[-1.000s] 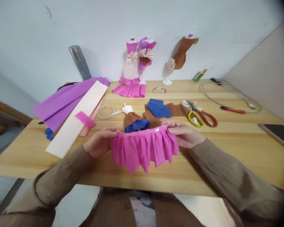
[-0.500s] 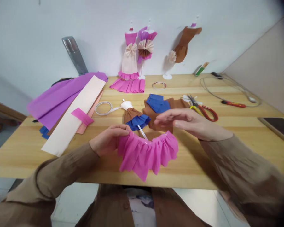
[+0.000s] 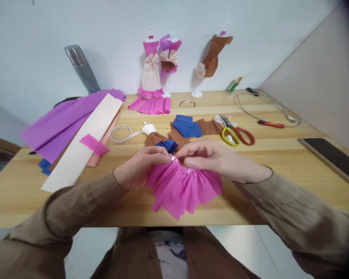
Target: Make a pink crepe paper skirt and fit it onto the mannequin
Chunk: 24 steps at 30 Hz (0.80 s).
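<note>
A pleated pink crepe-paper skirt (image 3: 183,188) hangs over the wooden table's (image 3: 279,170) near edge. My left hand (image 3: 139,167) is closed on its gathered top edge at the left. My right hand (image 3: 212,159) pinches the same top edge close beside the left fingertips, where a bit of clear tape shows. Just behind my hands lies a small mannequin (image 3: 153,136) in a brown and blue paper dress, partly hidden by my fingers.
Purple, cream and pink paper sheets (image 3: 75,124) lie at the left. Tape roll (image 3: 120,133), blue and brown paper pieces (image 3: 188,126) and scissors (image 3: 235,133) sit mid-table. Three dressed mannequins (image 3: 159,66) stand at the wall. A phone (image 3: 328,155) and a cable (image 3: 267,108) lie at the right.
My right hand let go of the skirt's right end, lifted, then came back left to pinch the top edge beside my left hand. The skirt has bunched narrower.
</note>
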Each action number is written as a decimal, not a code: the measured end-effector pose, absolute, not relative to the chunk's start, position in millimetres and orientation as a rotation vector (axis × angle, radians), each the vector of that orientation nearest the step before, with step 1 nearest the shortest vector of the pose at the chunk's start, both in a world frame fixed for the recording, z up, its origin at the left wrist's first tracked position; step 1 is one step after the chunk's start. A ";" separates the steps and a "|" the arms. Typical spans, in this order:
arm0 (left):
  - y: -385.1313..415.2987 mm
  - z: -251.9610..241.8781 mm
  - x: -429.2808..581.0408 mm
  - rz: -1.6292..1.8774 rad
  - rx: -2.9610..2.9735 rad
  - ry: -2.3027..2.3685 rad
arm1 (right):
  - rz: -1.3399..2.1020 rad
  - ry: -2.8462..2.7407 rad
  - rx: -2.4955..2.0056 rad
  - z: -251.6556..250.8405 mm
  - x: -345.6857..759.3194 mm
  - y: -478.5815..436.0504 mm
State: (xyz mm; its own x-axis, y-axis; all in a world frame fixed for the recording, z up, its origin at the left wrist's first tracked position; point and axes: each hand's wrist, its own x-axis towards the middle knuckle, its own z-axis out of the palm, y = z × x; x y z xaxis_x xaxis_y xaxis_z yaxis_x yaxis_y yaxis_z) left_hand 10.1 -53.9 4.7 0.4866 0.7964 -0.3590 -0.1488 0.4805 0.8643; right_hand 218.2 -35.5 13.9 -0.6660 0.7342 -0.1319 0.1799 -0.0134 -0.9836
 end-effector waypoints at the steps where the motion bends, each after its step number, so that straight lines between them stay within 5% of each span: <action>1: -53.9 4.5 10.3 0.672 0.899 0.876 | 1.757 -1.831 -0.931 14.7 217.6 -34.7; 24: -63.4 -1.4 20.3 0.522 0.910 0.744 | 1.728 -1.905 -0.984 20.4 208.9 -36.4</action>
